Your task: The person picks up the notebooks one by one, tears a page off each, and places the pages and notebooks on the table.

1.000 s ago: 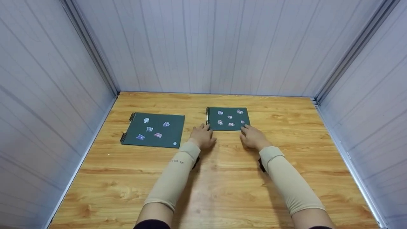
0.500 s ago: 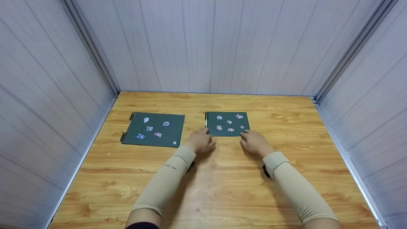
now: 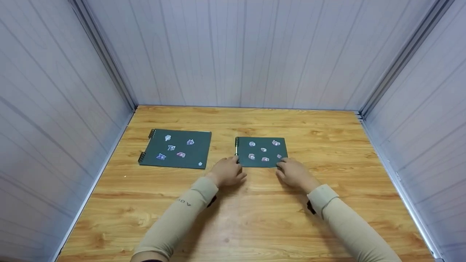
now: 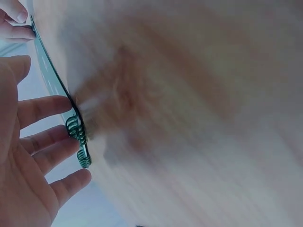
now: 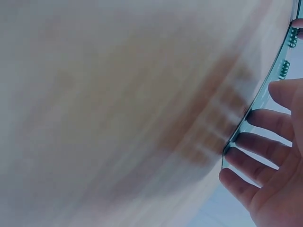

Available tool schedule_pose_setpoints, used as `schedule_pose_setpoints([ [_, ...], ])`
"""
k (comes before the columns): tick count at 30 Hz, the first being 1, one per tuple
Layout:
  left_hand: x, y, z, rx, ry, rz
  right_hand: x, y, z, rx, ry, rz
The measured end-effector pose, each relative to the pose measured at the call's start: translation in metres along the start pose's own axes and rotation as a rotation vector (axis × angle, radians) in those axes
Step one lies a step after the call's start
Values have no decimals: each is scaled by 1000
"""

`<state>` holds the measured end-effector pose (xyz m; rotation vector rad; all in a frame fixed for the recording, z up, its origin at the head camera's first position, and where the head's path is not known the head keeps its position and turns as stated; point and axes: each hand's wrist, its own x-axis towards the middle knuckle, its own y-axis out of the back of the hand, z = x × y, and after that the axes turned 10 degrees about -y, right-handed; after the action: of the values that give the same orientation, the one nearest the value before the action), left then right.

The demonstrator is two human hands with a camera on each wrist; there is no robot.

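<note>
A small dark green spiral-bound notebook [image 3: 257,153] with several stickers on its cover lies flat on the table, its black coil on the left side. My left hand [image 3: 227,171] touches its near left corner; in the left wrist view the spread fingers [image 4: 45,109] rest against the edge by the coil rings [image 4: 75,130]. At the near right corner, my right hand [image 3: 294,173] has its fingertips on the cover. The right wrist view shows these fingers [image 5: 260,147] extended and apart along the notebook's edge.
A larger dark green spiral notebook [image 3: 174,149] with several stickers lies to the left on the wood-grain table [image 3: 255,225]. Pale panel walls [image 3: 233,54] enclose the table at the back and both sides.
Both hands have drawn the small notebook along the table toward the person, the fingers staying on its near corners. The larger notebook has not moved.
</note>
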<state>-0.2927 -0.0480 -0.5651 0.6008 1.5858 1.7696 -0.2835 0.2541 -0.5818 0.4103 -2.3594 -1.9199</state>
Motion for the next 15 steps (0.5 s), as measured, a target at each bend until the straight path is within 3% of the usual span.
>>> schedule_pose_setpoints([
  [7, -7, -1, 8, 31, -55, 22, -12, 2, -5, -69, 31, 4],
  [15, 11, 0, 9, 36, -13, 106, 2, 13, -16, 11, -34, -20],
])
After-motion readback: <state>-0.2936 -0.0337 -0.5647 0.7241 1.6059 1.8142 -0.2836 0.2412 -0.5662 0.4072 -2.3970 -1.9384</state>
